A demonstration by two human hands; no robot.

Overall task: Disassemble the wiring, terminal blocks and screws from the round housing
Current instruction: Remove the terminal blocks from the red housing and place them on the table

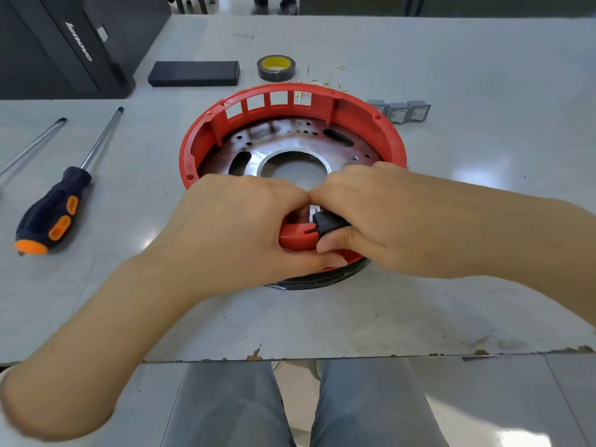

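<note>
Round housing: the red round housing [292, 130] lies flat on the grey counter [467, 75], open side up, straight ahead of the person; its far wall has a row of rectangular windows.
Inside: a shiny metal plate [322, 141] with a round central hole, slots and small holes forms the floor.
Under the near rim: a black ring [309, 282] shows beneath the red edge.
Black part: a small black part [329, 222] sits at the near rim of the housing, beside a notch in the red wall; what it is cannot be told.
Left hand: the left hand [238, 227] grips the near rim, thumb along the outer edge, fingers curled over the top.
Right hand: the right hand [374, 214] pinches the black part, thumb below it and fingers curled over it; the two hands touch at the knuckles.
Behind the housing: three grey rocker switches [400, 111] lie in a row to the right; thin wire strands [325, 79] lie by a roll of tape [276, 68]; a black box [193, 73] lies further left.
Left of the housing: a screwdriver [61, 195] with a black and orange handle, and a second metal shaft [32, 145] beside it.
Far left: a black computer case [64, 43].
</note>
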